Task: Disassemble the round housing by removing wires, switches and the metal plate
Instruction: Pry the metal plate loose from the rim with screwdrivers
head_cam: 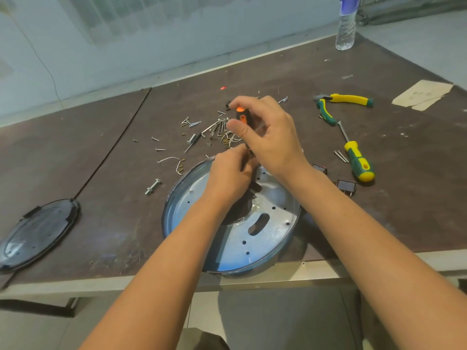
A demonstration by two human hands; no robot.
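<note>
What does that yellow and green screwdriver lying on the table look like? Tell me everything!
The yellow and green screwdriver has a chunky, plastic-looking handle and a thin metal shaft. It lies flat on the brown table, right of the round housing, tip pointing away, near the pliers. Nothing holds it; two small metal pins lie beside it.

My table (379,210) is dark brown board. The housing (167,213) sits at its near edge, with a lid (38,233) far left and a bolt (153,186) between them. Loose screws (217,126) lie behind. Pliers (338,103), a screwdriver (358,160) and two switches (346,187) lie to my right. Cardboard (424,94) and a bottle (346,26) are farther back.
</note>
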